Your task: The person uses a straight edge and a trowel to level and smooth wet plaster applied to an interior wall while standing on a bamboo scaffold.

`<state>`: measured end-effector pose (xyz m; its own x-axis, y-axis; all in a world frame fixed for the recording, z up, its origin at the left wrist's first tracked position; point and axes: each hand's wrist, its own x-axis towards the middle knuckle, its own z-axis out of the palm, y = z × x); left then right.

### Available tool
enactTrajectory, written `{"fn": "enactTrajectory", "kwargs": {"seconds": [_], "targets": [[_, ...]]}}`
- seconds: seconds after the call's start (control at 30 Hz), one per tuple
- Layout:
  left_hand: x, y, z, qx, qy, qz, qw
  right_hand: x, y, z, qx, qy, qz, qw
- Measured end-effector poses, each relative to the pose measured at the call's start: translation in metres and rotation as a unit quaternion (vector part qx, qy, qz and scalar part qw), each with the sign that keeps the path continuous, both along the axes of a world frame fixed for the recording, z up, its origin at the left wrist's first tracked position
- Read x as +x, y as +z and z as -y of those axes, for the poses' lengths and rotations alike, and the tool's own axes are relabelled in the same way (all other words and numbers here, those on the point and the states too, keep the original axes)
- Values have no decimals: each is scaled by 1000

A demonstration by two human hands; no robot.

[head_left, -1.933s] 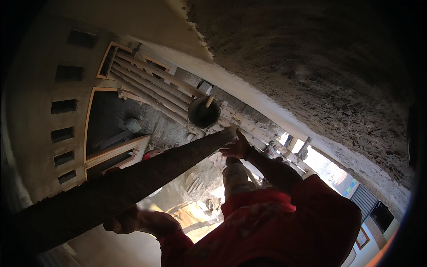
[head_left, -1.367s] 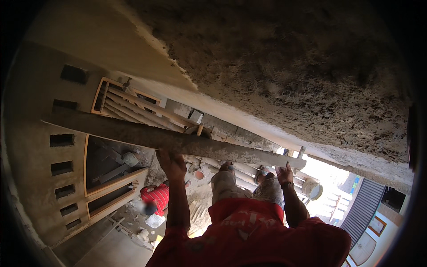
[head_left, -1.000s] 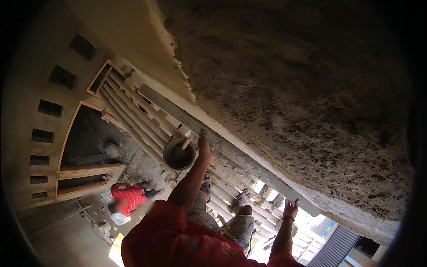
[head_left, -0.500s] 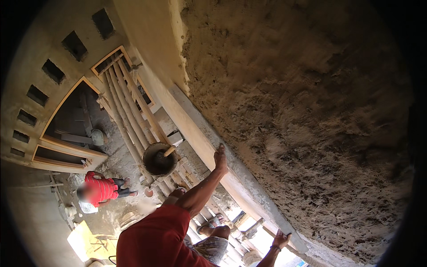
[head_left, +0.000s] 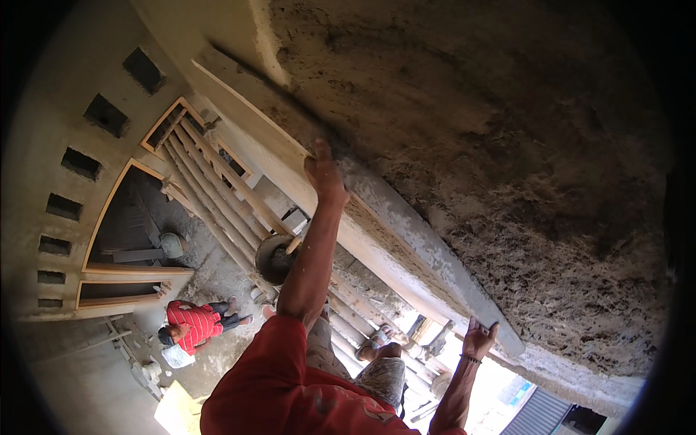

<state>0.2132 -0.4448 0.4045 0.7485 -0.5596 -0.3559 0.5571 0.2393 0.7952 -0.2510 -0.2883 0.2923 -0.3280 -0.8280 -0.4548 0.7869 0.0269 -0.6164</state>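
Note:
Overhead, I hold a long, flat grey straightedge [head_left: 424, 235] slantwise along a rough, wet-plastered surface [head_left: 449, 123]. My left hand [head_left: 326, 174] is closed on its near edge, around the middle of its length. Closer to the lower right end, my right hand [head_left: 478, 339] grips the same edge, its thumb up. A dark bracelet circles the right wrist. The straightedge's far end reaches across a pale strip onto smoother plaster. Part of the fingers of both hands is hidden behind the tool.
Below me lies a scaffold of wooden poles [head_left: 217, 185], with a mortar bucket [head_left: 274, 259] and a wooden handle in it. A person in a red striped shirt [head_left: 194, 322] is on the floor at left. A wall with square openings and a wooden door frame [head_left: 90, 246] stands beyond.
The straightedge has shifted up and to the left across the plaster, both hands moving with it. My left arm is stretched farther up, and the view has tilted somewhat.

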Motion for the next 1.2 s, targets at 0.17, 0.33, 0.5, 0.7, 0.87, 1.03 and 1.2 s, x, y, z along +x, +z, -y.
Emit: {"fn": "enactTrajectory", "kwargs": {"seconds": [0.17,0.33,0.5,0.7,0.87,1.03,1.2], "targets": [[32,3,10,-54,-20,42,997,22,8,7,-18,3,44,999],[-2,6,2,-41,-102,26,994,3,-3,1,-11,-28,51,998],[-21,-56,-2,-4,-101,59,993,-27,-57,4,-7,-49,73,996],[-46,-32,-8,-5,-99,23,995,-50,0,-9,-53,-96,-12,994],[-87,9,-22,-11,-144,121,982,-100,97,-18,-56,-149,-81,984],[-117,58,-39,11,-157,34,987,-129,115,-23,-41,-146,-121,981],[-111,54,-37,31,-159,107,981,-118,115,-24,-88,-123,-128,980]]}}
